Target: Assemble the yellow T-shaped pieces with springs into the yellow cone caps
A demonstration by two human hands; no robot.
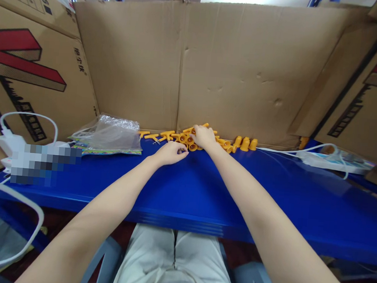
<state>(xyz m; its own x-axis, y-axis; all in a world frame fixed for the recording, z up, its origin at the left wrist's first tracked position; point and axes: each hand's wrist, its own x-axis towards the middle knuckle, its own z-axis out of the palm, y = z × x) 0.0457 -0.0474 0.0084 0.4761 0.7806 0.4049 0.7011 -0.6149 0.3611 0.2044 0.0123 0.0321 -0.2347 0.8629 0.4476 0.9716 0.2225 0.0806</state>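
Several orange cup-shaped pieces [192, 147] lie heaped at the back of the blue table, against the cardboard. My right hand [204, 137] rests on this heap with its fingers bent over the pieces; what they grip, if anything, is hidden. Just in front and to the left is my left hand [173, 153], its fingers curled and the fingertips near the cups. Nothing can be made out between them. Orange T-shaped pieces [167, 135] with small metal bits lie behind and left of my left hand. To the right, orange cups [245, 144] stand upside down in a short row.
Clear plastic bags [114, 135] lie at the back left of the blue table [184, 194]. A white power strip [335, 162] with cables is at the right, and white chargers [14, 148] with a looping cable are at the left. Cardboard walls [247, 72] enclose the back and sides.
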